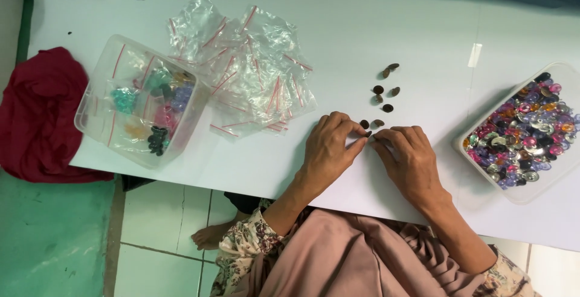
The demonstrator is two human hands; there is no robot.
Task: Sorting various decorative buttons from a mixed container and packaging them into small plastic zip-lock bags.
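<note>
Two hands at work on a white table [374, 25], seen from above, described left to right.

Far left: a dark red cloth [39, 116] bunched at the table's edge, partly hanging over a green floor [51, 236]. Just beside it, a clear plastic tub [96, 79] holding small zip bags already filled with sorted beads: teal, purple, pink, yellow and black. Next to the tub, touching its far corner, a loose heap of empty clear zip bags [254, 61] with red seal strips.

Centre: the left hand [329, 149] resting palm down on the table, fingers curled, thumb and forefinger pinched together at the tip. Meeting it fingertip to fingertip, the right hand [408, 158], likewise palm down and pinching. Between the two sets of fingertips, a small dark brown oval bead [368, 134], mostly hidden; which hand actually grips it cannot be told. Just beyond the fingers, two more of the same brown beads [371, 123] lying on the table, and further away a small scatter of about six brown beads [385, 88], loosely spread, near but apart from the hands.

Far right: a second clear plastic tub [525, 191], well apart from the first, filled with mixed faceted beads [528, 134] in pink, purple, silver, black and orange.

Bottom of view: floral sleeves, a dusty pink garment [338, 261] over the lap, a bare foot [211, 235] on pale floor tiles below the table edge.
</note>
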